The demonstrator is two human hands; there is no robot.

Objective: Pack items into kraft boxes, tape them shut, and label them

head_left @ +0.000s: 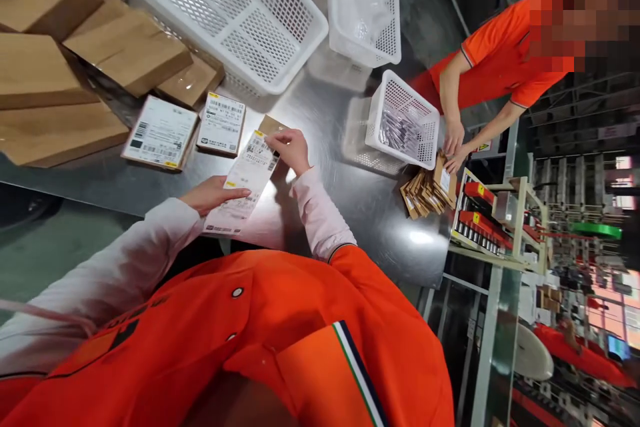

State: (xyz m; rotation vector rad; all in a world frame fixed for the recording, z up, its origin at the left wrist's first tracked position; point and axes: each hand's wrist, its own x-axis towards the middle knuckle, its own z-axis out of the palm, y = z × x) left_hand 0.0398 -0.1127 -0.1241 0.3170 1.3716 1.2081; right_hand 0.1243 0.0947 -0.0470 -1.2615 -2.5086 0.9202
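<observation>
A long white shipping label sheet (247, 170) with printed barcodes and yellow marks is stretched between my hands over the metal table. My left hand (213, 195) grips its lower left side, thumb lying across the print. At the upper right end, my right hand (291, 149) pinches the edge of the sheet with fingertips. A small brown cardboard piece (271, 125) shows just beyond that end; whether the sheet is stuck to it I cannot tell. To the left of the sheet lie a labelled box (221, 123) and a larger labelled box (161, 132).
Brown cartons (40, 73) are heaped at the left. White perforated baskets (280, 80) stand along the far side of the metal table (325, 113); a smaller basket (403, 120) holds thin packets. A co-worker's hands (455, 150) touch a pile of brown packets (425, 193) at right.
</observation>
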